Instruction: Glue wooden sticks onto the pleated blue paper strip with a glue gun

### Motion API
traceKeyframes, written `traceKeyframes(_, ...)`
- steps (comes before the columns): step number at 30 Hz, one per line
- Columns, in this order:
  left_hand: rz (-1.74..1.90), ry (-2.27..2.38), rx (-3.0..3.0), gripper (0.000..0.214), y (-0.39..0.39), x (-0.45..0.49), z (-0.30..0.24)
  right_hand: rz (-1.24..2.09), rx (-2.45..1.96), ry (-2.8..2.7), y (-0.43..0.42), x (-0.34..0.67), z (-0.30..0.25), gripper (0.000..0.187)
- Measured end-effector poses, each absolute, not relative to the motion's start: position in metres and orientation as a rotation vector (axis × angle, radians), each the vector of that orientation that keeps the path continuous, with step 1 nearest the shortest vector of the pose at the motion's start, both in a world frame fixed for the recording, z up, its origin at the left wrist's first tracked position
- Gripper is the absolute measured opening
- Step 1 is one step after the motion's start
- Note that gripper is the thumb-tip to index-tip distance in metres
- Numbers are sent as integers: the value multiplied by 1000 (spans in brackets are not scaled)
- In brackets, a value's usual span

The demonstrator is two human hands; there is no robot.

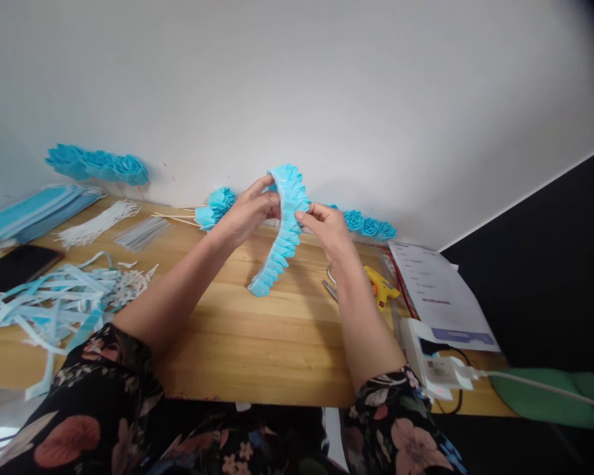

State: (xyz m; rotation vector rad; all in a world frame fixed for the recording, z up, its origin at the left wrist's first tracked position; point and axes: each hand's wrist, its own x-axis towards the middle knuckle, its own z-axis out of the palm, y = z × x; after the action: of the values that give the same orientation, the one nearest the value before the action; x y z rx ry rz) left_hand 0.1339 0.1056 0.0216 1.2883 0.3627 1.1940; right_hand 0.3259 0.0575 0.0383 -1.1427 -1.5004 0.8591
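Pleated blue strip (283,231) between 2 hands

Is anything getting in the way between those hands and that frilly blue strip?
Nothing visible does. The left hand and the right hand both pinch the pleated blue strip near its arched top, above the wooden table. The strip's lower end hangs down toward the table.

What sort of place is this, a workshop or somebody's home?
Probably a small craft desk, perhaps at home. The wooden table holds a yellow glue gun, blue and white trimmings and blue roses by the wall; the left hand and right hand pinch a pleated blue strip.
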Motion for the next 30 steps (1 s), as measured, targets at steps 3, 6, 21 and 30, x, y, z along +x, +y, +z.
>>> traceKeyframes(3, 1168, 363, 1327, 57, 104, 134, 23, 838, -1155, -1469, 57, 327, 40, 27)
traceKeyframes(6, 1158, 386, 1409, 66, 103, 134, 21, 842, -1155, -1477, 57, 326, 40, 28)
traceKeyframes(21, 1282, 412, 1398, 66, 106, 131, 25, 985, -1103, -1559, 53, 323, 44, 34)
traceKeyframes(30, 1135, 317, 1342, 49, 99, 134, 26, 852, -1157, -1451, 53, 325, 44, 29)
